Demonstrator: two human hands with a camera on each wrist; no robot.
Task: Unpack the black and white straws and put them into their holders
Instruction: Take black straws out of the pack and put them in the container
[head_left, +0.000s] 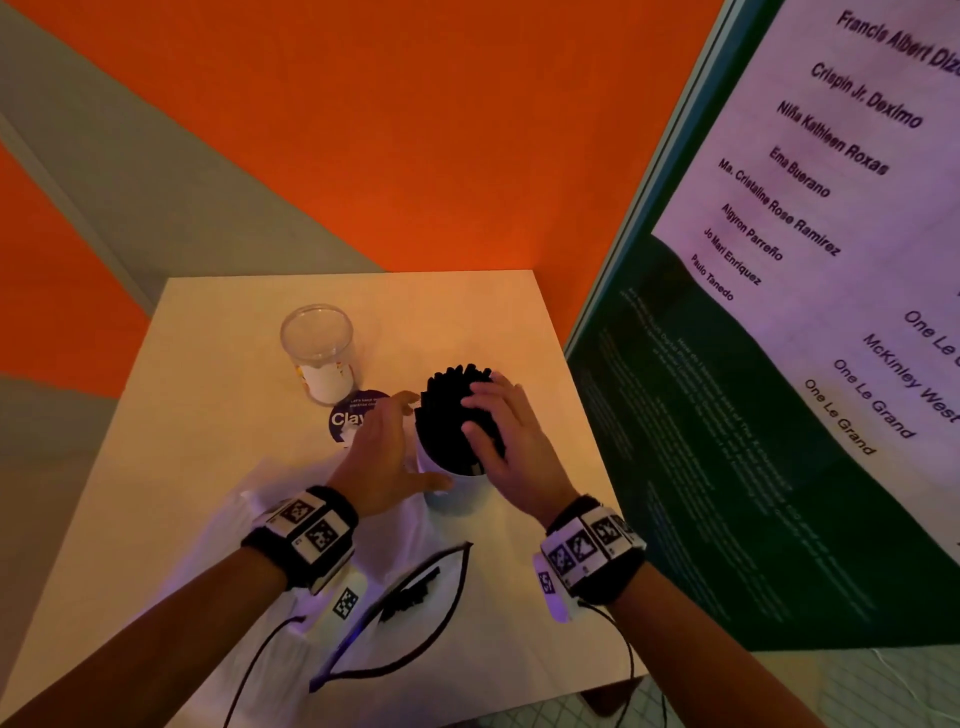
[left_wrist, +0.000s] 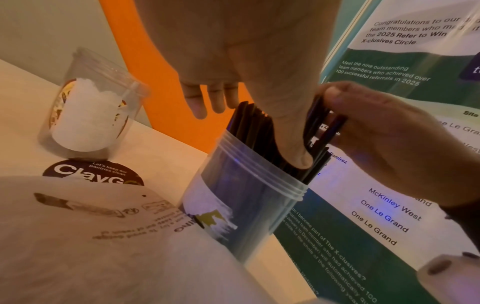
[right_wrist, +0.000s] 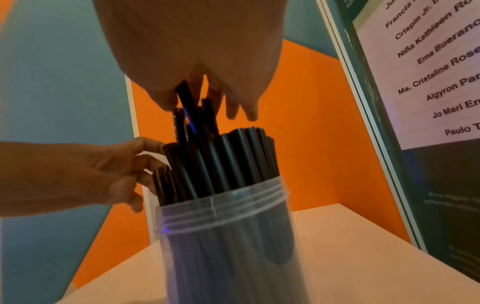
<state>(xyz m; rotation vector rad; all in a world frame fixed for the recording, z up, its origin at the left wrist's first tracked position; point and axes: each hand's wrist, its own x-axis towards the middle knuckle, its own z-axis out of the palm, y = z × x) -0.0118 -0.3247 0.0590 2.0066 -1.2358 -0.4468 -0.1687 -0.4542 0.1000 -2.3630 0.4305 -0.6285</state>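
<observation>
A clear plastic holder stands upright mid-table, packed with black straws that stick out above its rim. My left hand is beside it on the left, its straight fingers and thumb touching the bundle. My right hand lies over the straw tops from the right and pinches a few straws between thumb and fingers. A second clear holder stands behind on the left with something white low inside.
A clear bag with a black edge lies at the table's front and holds a few black straws. A white printed bag lies under my left wrist. A round dark sticker is on the table. A poster board stands close on the right.
</observation>
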